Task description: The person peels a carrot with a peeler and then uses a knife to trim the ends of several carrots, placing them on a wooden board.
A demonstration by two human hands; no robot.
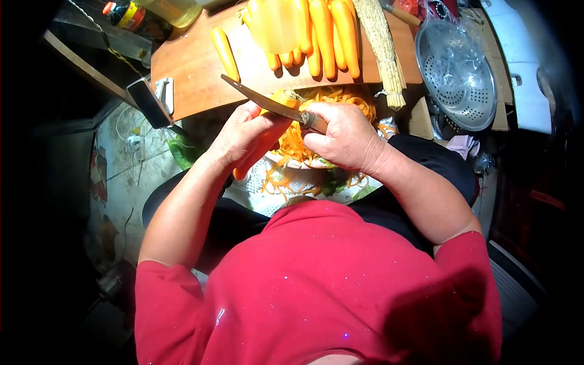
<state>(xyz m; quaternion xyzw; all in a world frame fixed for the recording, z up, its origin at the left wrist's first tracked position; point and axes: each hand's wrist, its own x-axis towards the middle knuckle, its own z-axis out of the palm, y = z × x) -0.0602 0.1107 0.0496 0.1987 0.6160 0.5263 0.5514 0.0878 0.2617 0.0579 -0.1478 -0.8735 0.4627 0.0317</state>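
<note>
My left hand point(249, 134) is closed around a carrot point(281, 98), whose upper end shows above the fingers while its lower tip pokes out below the palm. In my right hand point(347, 134) is a knife point(261, 100), gripped by its handle, with the long, dark, slightly curved blade slanting up and left across the carrot. Below both hands, orange carrot peelings point(295, 145) are heaped in a container that is largely hidden. Several whole carrots point(325, 39) lie side by side on the wooden board point(188, 67) ahead, and a single carrot point(225, 53) rests apart at their left.
A straw brush point(382, 52) lies at the board's right, beside a metal colander point(456, 91) with clear plastic in it. On the left are a phone point(149, 102) and a dark bottle with a red cap point(137, 19). Green leaves point(182, 151) lie low on the left.
</note>
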